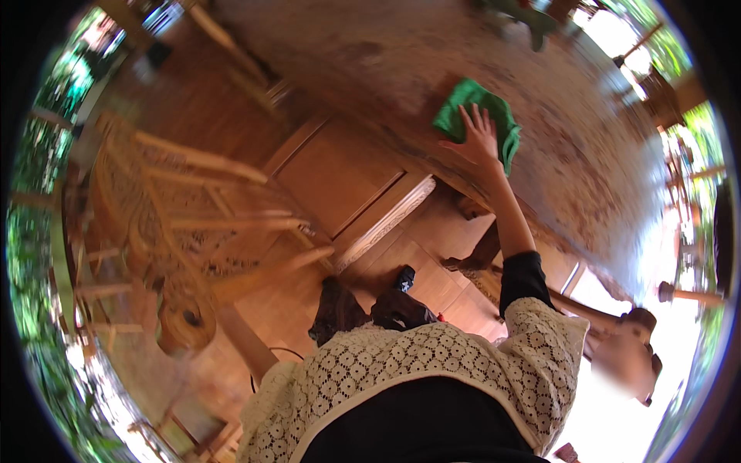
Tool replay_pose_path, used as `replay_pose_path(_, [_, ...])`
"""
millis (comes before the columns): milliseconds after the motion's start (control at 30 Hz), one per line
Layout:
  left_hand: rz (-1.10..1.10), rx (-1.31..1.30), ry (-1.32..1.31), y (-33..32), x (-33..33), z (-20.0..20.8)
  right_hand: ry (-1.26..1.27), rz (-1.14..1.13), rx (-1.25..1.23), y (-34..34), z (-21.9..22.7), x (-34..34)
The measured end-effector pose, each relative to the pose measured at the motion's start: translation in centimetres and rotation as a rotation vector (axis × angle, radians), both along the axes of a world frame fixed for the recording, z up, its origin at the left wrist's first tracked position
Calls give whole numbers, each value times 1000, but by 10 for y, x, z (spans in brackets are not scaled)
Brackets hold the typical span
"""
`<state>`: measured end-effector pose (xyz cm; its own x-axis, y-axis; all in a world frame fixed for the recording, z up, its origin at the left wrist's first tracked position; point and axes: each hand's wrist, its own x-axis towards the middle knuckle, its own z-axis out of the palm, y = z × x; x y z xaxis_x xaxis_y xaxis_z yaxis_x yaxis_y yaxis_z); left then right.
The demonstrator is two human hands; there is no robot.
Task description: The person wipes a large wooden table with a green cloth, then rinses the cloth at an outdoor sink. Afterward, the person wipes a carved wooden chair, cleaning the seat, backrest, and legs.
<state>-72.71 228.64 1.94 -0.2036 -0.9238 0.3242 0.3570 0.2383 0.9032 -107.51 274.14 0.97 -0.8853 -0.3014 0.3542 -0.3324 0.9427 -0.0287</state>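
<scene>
My right hand (480,143) lies flat on a crumpled green cloth (472,94), fingers spread, pressing it against the wooden tabletop (575,166). The cloth sits near the table's edge and shows beyond my fingertips and at the hand's right side. On the other side, my left forearm (248,339) reaches down toward a carved wooden chair (185,228). Its hand blends into the blur by the chair's rounded armrest end (185,320), so its fingers cannot be made out.
A low wooden platform (340,174) with a carved edge stands between chair and table. My feet are on the tiled floor (432,289). A green object (529,19) rests on the far tabletop. Another wooden chair (625,339) is at the right, by bright light.
</scene>
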Motion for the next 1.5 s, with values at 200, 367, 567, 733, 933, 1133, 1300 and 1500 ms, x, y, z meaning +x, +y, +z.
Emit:
replay_pose_path(200, [-37, 384, -69, 102, 23, -14, -48, 230, -192, 8, -15, 11])
replay_pose_path(367, [138, 350, 245, 86, 31, 26, -662, -60, -1427, -16, -3, 23])
replay_pose_path(567, [60, -243, 364, 90, -12, 153, -979, 273, -2045, -142, 97, 114])
replay_pose_path(733, [168, -204, 479, 93, -26, 153, -952, 1350, -1249, -239, 81, 194])
replay_pose_path(933, [-38, -304, 520, 96, -2, 139, -366, 1781, -960, -364, 104, 214])
replay_pose_path(1133, [114, -405, 498, 95, -33, 148, -1144, 1302, -1506, -516, 138, 113])
replay_pose_path(1300, [239, -303, 650, 101, -14, 144, -971, 1555, -1416, -441, 129, 184])
replay_pose_path(1500, [239, -380, 559, 94, 2, 119, -499, 2072, -1062, -394, 117, 193])
